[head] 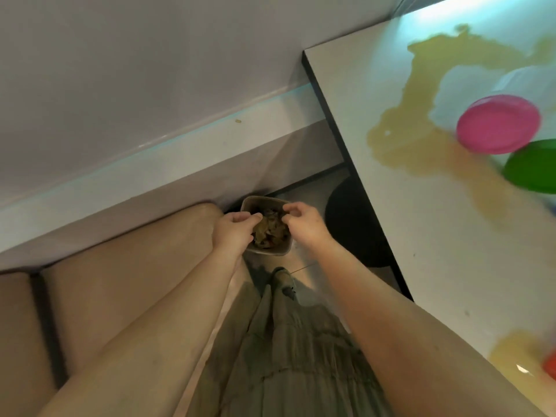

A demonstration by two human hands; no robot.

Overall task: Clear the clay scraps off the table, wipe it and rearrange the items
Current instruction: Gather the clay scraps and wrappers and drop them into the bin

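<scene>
Clay scraps (269,228) sit in a small bin (272,252) on the floor, just left of the desk (391,206), and both your hands hang right over its mouth. Your left hand (233,231) has its fingers curled with thumb and forefinger drawn together as if pinching a bit of clay; the blur makes it hard to say whether anything is actually between them. Your right hand (304,222) is likewise curled, fingertips gathered near the far rim, and I cannot tell if it holds a scrap.

The scraps look soft, light and crumbly, likely a little sticky, so rub fingertips together to shed them rather than shaking. The bin already carries a mixed heap of brownish and darker bits, close to its rim.

On the desk, a yellowish smear (421,121) spreads across the top, with a pink lid (498,124) and a green lid (532,165) at the right edge. Wiping is not yet done.
</scene>
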